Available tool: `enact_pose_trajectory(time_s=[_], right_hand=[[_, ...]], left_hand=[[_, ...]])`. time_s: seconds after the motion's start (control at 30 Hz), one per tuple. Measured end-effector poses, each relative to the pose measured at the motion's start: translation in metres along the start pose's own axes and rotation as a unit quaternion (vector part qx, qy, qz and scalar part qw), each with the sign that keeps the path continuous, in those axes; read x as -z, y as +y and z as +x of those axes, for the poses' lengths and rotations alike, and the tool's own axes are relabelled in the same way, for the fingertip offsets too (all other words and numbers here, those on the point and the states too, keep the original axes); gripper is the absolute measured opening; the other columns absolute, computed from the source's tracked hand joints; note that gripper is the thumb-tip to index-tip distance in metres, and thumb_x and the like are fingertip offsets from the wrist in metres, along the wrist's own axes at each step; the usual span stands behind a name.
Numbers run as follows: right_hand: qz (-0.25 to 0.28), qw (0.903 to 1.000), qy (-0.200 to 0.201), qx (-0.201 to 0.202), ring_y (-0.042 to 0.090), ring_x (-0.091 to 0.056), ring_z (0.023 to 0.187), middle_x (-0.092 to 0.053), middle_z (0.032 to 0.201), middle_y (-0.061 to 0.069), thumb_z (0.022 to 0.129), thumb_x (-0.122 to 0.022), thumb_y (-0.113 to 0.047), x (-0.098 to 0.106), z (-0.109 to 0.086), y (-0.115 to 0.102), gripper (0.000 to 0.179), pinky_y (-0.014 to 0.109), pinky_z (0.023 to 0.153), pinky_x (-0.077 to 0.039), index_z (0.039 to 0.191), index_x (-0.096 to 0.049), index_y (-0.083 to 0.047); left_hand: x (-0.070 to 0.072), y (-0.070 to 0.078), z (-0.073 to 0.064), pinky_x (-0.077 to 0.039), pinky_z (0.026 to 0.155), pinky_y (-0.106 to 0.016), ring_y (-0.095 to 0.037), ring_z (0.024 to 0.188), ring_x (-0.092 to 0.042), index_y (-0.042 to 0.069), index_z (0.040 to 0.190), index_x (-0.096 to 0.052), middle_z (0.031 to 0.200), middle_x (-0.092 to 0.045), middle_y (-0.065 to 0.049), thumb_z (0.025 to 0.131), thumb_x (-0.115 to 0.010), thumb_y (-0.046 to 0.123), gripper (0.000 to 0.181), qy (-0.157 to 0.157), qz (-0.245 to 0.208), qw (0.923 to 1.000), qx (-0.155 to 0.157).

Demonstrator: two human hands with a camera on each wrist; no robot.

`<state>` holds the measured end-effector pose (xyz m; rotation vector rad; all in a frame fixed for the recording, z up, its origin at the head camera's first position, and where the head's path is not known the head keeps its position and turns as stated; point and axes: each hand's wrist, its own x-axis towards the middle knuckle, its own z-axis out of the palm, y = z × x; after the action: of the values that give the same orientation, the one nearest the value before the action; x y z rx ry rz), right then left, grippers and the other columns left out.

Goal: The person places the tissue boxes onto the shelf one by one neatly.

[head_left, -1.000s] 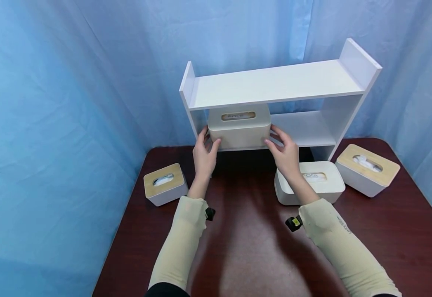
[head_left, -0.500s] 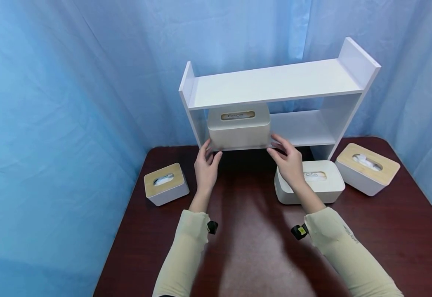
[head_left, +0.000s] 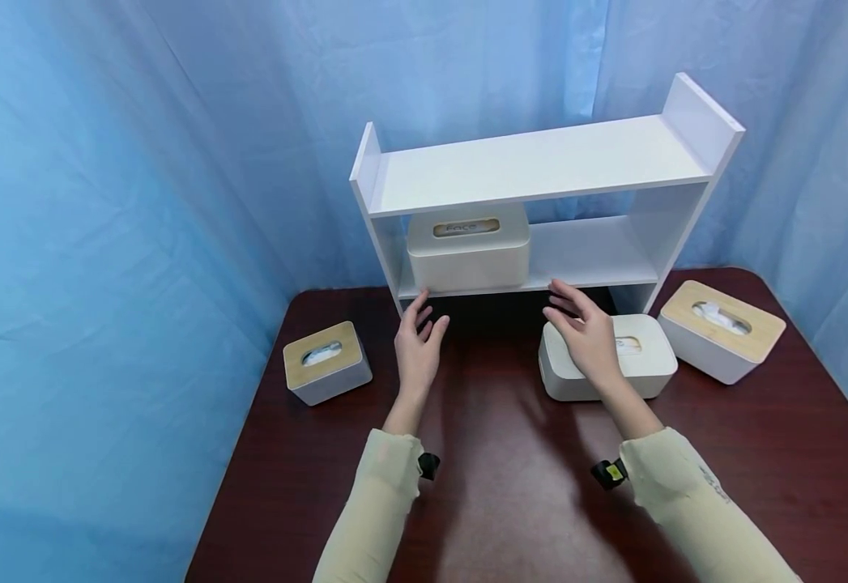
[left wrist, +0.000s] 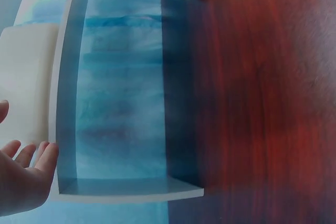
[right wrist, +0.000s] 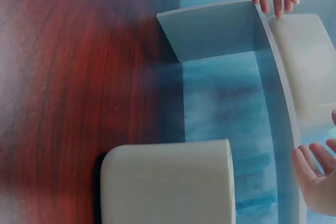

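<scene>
A cream tissue box with an oval slot sits on the left part of the middle board of a white shelf. My left hand hovers in front of the box's lower left corner, fingers loosely bent with nothing in them. To the right, my right hand is held apart from that box, its fingers spread and holding nothing. In the head view it overlaps a second cream tissue box that stands on the table. Both wrist views show bare fingers beside the shelved box.
A smaller tissue box with a wooden lid stands on the dark red table at the left. Another wooden-lidded tissue box stands at the far right, beside the shelf's right side. Blue curtains hang behind.
Both hands have let go of the cream tissue box and drawn back toward the person, the right one also moving outward. The box stays on the shelf.
</scene>
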<state>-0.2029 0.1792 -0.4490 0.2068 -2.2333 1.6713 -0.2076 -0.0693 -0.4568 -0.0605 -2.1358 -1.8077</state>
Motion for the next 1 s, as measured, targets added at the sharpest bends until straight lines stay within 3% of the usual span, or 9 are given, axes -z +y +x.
enact_pose_trajectory(time_s=[0.13,0.33,0.77,0.93,1.0], right_hand=[[-0.005,1.0000,0.004,0.004,0.008,-0.063,0.118,-0.059,0.140,0.019,0.096,-0.067,-0.012,0.007,-0.004,0.012,0.047,0.002,0.089,-0.046,0.141,-0.056,-0.006],[-0.028,0.9995,0.011,0.003,0.009,-0.063,0.118,-0.060,0.138,0.021,0.097,-0.066,-0.014,0.020,-0.010,0.018,0.046,0.002,0.089,-0.046,0.141,-0.056,-0.006],[-0.051,0.9978,0.042,0.003,-0.013,-0.058,0.109,-0.059,0.134,0.029,0.095,-0.066,-0.006,0.051,-0.017,0.030,0.043,0.001,0.087,-0.045,0.135,-0.058,0.004],[-0.070,0.9963,0.049,-0.010,-0.014,-0.058,0.108,-0.061,0.133,0.026,0.095,-0.065,-0.005,0.065,-0.020,0.036,0.042,0.000,0.087,-0.045,0.134,-0.058,0.006],[-0.069,0.9963,0.051,-0.010,-0.014,-0.058,0.108,-0.065,0.132,0.018,0.095,-0.066,-0.005,0.071,-0.021,0.039,0.041,0.000,0.087,-0.045,0.134,-0.058,0.006]], left_hand=[[-0.007,-0.004,-0.006,-0.047,0.108,-0.050,-0.030,0.133,-0.055,0.009,0.143,-0.052,0.149,-0.051,-0.013,0.095,-0.067,0.010,0.050,-0.013,-0.001,0.9999,0.006],[-0.020,-0.008,-0.017,-0.047,0.108,-0.051,-0.032,0.132,-0.055,0.007,0.142,-0.053,0.147,-0.053,-0.014,0.094,-0.067,0.009,0.050,-0.037,-0.007,0.9993,0.010],[-0.049,-0.013,-0.039,-0.048,0.107,-0.049,-0.028,0.130,-0.058,0.006,0.138,-0.057,0.142,-0.059,-0.011,0.091,-0.072,0.011,0.050,-0.093,-0.012,0.9953,0.024],[-0.060,-0.015,-0.046,-0.048,0.107,-0.049,-0.029,0.129,-0.059,0.006,0.137,-0.058,0.141,-0.060,-0.011,0.090,-0.073,0.011,0.050,-0.107,-0.013,0.9936,0.032],[-0.063,-0.016,-0.049,-0.048,0.107,-0.050,-0.028,0.129,-0.059,0.006,0.137,-0.058,0.140,-0.060,-0.011,0.090,-0.073,0.010,0.050,-0.114,-0.016,0.9926,0.039]])
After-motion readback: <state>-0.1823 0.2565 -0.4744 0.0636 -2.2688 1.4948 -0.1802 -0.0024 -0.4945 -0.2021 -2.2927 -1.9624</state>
